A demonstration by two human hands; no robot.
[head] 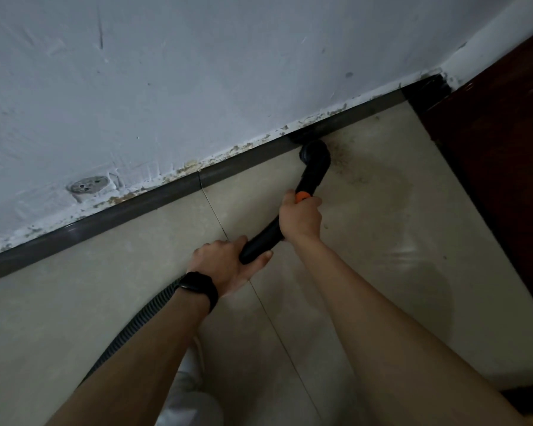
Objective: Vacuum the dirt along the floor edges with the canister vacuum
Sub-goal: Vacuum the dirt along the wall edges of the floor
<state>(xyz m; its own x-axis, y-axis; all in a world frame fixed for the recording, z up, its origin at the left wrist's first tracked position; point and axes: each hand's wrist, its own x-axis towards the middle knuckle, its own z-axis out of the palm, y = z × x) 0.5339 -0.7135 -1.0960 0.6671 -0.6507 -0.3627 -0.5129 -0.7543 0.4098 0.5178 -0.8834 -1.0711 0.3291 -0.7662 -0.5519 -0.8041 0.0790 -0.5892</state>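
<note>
The black vacuum nozzle (pixel 315 152) sits right of the frame's centre, its head down on the tiled floor (pixel 382 241) and pressed against the dark baseboard (pixel 105 217). Just right of it, brownish dirt (pixel 346 167) speckles the tile. Further right, a dark wooden panel (pixel 490 155) closes off the floor and meets the baseboard in the upper right corner.

From the nozzle the vacuum tube (pixel 263 239) slants down and left. The right hand (pixel 300 217) grips it directly below the orange collar (pixel 302 196), fingers wrapped fully round it. The left hand (pixel 225 263) holds the tube's lower end, fingers curled over the top and thumb beneath. The two hands are near each other, with a short stretch of bare tube between them.

Behind the left wrist, which wears a black wristband (pixel 197 289), a ribbed hose (pixel 136 321) runs off toward the lower left. A grout line (pixel 216 216) crosses the floor under the hands.

Above the baseboard, the white wall (pixel 259 56) is scuffed and flaking along its bottom edge. A round fitting (pixel 88 186) is set into it at the left.
</note>
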